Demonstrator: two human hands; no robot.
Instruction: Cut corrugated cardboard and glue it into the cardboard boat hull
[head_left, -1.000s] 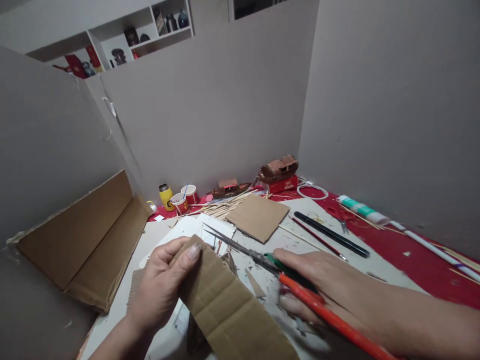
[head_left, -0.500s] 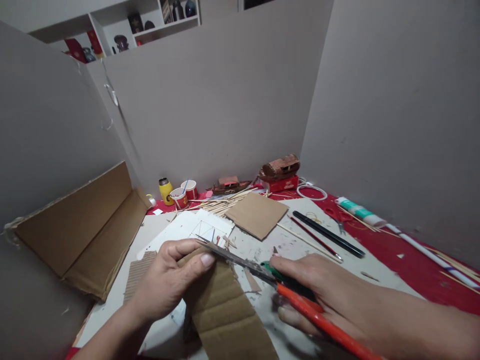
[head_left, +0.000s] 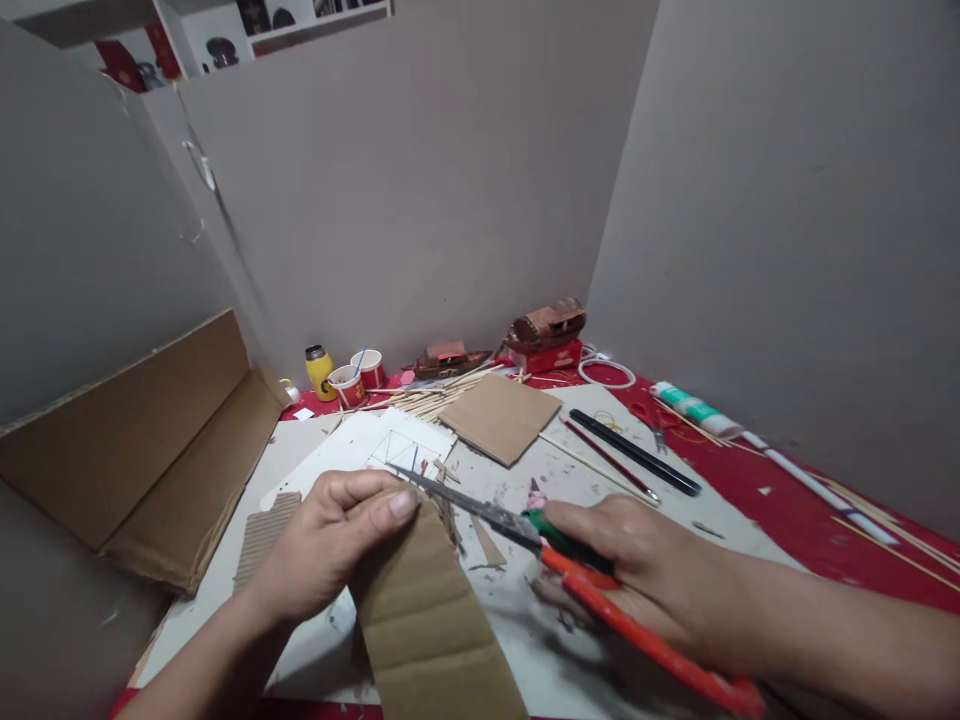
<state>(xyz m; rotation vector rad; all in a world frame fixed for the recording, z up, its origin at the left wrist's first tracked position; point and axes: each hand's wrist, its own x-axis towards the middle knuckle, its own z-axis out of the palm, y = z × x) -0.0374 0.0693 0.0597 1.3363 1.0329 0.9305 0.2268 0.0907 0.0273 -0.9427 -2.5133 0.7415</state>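
Over the near edge of the tabletop (head_left: 735,465), the left hand (head_left: 319,550) pinches a cardboard strip (head_left: 439,625), thumb against fingers; the right hand (head_left: 637,560) curls its fingers round scissors (head_left: 487,514) — scraps (head_left: 489,546) lie cut; the strip looks unsevered.

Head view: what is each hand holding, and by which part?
Left hand: brown cardboard strip, by its far end. Right hand: grey metal scissors, by the green and orange handles.
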